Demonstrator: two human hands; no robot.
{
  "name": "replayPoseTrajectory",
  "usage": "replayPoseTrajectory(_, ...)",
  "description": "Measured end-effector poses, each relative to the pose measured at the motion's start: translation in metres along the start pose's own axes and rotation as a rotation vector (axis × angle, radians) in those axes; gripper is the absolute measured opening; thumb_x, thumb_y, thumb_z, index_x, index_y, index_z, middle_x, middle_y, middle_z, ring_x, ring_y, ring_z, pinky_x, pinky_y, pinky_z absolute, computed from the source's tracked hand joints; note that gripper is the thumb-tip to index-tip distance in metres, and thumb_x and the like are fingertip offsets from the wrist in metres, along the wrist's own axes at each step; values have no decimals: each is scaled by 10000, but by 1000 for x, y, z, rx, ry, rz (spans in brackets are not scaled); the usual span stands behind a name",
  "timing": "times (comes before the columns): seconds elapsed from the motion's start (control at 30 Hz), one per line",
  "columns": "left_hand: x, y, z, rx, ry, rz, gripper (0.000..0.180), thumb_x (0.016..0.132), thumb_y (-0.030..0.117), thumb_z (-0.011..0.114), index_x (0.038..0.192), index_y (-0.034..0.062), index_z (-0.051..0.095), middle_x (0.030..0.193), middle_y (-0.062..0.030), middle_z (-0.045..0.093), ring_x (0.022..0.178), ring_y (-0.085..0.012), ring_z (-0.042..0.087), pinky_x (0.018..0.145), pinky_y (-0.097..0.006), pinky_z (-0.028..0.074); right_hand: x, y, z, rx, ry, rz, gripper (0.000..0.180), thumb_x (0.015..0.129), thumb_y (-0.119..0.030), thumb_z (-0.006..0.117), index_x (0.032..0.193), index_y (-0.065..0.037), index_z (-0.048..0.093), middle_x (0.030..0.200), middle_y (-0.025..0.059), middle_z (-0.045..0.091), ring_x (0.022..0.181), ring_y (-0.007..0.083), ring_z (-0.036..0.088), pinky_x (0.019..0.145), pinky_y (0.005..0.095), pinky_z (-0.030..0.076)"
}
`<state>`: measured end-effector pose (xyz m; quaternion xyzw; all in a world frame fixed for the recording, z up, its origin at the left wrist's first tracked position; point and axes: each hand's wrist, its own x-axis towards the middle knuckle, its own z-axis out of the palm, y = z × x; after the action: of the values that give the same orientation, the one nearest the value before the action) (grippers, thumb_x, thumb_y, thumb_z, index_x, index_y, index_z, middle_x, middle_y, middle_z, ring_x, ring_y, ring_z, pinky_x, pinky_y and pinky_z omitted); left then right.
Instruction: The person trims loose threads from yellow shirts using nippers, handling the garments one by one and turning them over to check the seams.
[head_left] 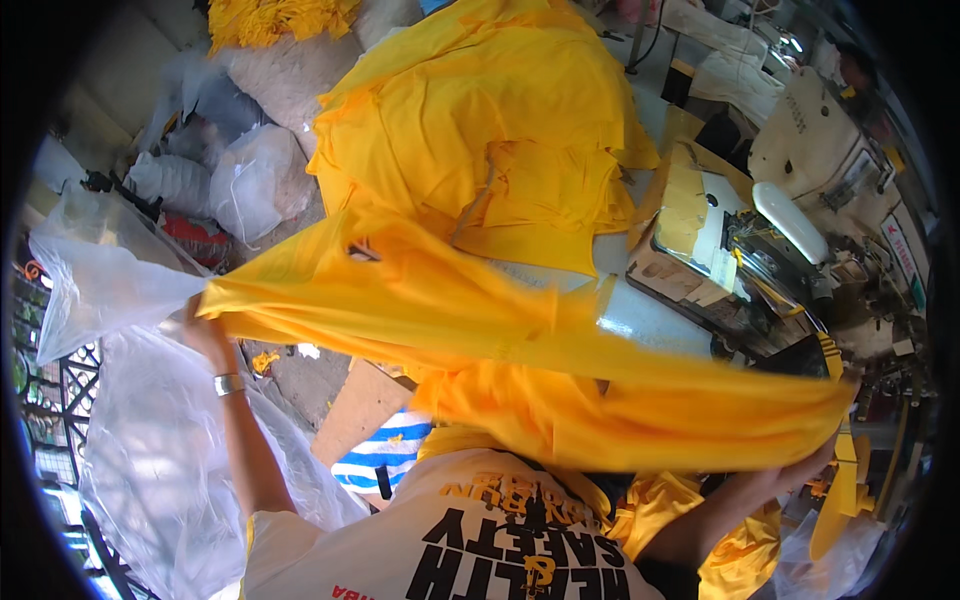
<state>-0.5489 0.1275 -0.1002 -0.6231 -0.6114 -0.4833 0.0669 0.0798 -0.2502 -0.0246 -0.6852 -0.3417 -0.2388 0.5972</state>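
A long piece of yellow fabric (480, 320) is stretched across in front of me, blurred by motion, with a small dark print near its left part. My left hand (207, 335) grips its left end, a silver band on the wrist. At the far right my right hand (828, 452) holds the other end, the fingers partly hidden by the cloth. Beyond the stretched piece lies a big heap of yellow fabric (470, 110) on a pale table (640, 310). More yellow fabric (700, 520) hangs low beside my right forearm.
To the right of the heap stands a sewing machine (700, 230) with cardboard taped around it. Clear plastic sheeting (150, 430) hangs at the left, near a metal grille (75, 390). Stuffed plastic bags (255, 180) and another yellow bundle (280, 20) lie at the back left.
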Motion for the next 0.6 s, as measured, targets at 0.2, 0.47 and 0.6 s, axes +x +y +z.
replayPoseTrajectory(0.2, 156, 162, 10, -396, 256, 187, 454, 754, -40, 409, 1137, -35, 653, 1035, -182, 693, 861, -233, 689, 743, -307, 563, -60, 50, -121, 152, -852, 425, 227, 861, -125, 659, 1034, 18, 629, 1046, 119, 652, 840, 108, 594, 727, 272, 465)
replayPoseTrajectory(0.47, 48, 488, 177, -919, -779, 1147, 325, 702, -47, 453, 940, -7, 671, 955, -81, 698, 889, -206, 649, 838, -297, 484, -130, 41, -96, -180, -1402, 754, 185, 783, -88, 724, 952, -23, 692, 804, 32, 663, 654, 116, 585, 610, 264, 456)
replayPoseTrajectory(0.6, -42, 520, 178, -759, -1103, 1229, 216, 825, 11, 523, 980, 15, 674, 981, -50, 695, 956, -203, 654, 801, -320, 517, -62, -21, -3, 74, -856, 486, 372, 754, -23, 741, 1116, -20, 657, 867, 21, 669, 640, 71, 490, 590, 225, 410)
